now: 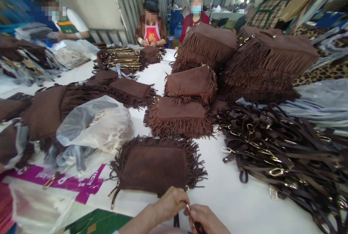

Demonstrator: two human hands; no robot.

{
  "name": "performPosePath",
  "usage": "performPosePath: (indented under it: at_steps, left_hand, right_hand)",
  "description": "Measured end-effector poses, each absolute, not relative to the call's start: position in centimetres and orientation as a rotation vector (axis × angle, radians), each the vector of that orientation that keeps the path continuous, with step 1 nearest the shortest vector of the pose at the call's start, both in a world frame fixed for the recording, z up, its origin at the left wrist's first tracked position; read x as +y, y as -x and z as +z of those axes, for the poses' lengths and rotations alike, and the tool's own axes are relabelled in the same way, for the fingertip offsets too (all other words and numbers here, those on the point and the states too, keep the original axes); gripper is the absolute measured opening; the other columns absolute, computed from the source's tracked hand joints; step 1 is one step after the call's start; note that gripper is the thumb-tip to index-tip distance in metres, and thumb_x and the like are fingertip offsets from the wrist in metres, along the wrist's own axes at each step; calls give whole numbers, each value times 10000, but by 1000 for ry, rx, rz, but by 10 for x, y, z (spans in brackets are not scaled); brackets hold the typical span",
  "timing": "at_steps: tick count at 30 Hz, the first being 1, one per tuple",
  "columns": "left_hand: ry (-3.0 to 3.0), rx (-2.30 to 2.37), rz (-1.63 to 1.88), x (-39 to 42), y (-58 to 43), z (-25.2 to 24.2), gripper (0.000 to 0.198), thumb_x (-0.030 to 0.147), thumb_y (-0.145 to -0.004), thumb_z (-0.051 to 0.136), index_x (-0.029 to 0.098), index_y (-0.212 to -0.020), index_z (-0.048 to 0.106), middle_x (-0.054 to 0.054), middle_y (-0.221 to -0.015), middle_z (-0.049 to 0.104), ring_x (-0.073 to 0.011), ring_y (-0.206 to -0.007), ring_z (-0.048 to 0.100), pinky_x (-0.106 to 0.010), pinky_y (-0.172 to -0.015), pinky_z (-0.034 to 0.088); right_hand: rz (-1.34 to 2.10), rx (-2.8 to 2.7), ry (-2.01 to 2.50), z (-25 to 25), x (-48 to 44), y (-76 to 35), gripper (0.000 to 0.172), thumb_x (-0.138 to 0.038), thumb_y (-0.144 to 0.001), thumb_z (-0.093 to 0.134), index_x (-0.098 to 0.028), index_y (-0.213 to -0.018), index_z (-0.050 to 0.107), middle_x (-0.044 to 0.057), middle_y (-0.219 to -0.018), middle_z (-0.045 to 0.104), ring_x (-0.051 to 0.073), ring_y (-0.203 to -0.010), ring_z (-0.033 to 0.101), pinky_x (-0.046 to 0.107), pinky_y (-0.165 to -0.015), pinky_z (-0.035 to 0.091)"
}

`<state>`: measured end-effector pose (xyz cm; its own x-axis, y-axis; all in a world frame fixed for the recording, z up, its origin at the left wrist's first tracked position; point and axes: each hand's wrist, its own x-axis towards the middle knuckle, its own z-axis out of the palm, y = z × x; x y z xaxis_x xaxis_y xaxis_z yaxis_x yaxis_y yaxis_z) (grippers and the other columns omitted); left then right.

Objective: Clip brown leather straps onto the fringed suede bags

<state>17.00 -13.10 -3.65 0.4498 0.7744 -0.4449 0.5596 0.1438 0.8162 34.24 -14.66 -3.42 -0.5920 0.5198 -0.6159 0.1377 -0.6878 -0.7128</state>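
A brown suede fringed bag (154,167) lies flat on the white table (239,205) right in front of me. My left hand (170,203) is closed just below the bag's near edge, fingers pinched on a thin brown strap (194,223) with a small metal end. My right hand (208,219) is closed too, gripping the same strap from the right. The two hands touch each other at the bottom edge of the view. The strap's lower part is hidden.
Stacks of fringed bags (190,96) stand mid-table and at the back right (269,60). A big heap of brown straps with gold clasps (285,154) fills the right. A clear plastic bag (95,125) lies left. Several people (151,24) work at the far side.
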Motion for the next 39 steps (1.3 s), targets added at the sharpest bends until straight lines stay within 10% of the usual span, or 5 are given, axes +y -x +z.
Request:
performPosePath:
  at_steps: [6,14,24,39]
  left_hand:
    - [-1669,1319,109,-141,-173,-46,247,69,-734,494,205,-852,663,-11,-846,632,-145,-815,544,-245,-768,406]
    - [-2070,1668,-5,-139,-178,-60,415,313,-779,558,132,-1139,456,-133,-1168,474,-298,-1072,399,-487,-925,295]
    - [-2009,1668,-62,-121,-186,-71,189,124,-846,365,163,-859,549,-73,-882,543,-215,-880,490,-350,-826,380]
    - [-1885,1676,-63,-104,-181,-64,194,146,-827,415,162,-798,606,-47,-841,603,-167,-835,533,-267,-764,398]
  right_hand:
    - [2110,-1445,1463,-47,-160,-336,398,-557,-798,348,-191,-790,503,-84,-485,360,91,-445,318,220,-448,245]
    - [1372,-1812,1741,-82,-170,-342,268,-323,-872,276,-217,-750,490,3,-619,585,148,-600,559,246,-572,377]
    - [459,-2163,1837,-96,-142,-318,206,-203,-876,283,-178,-870,488,97,-721,611,234,-649,629,298,-539,427]
    - [313,-2221,1864,-102,-136,-291,180,-99,-857,312,-182,-806,463,94,-688,586,210,-602,608,290,-531,452]
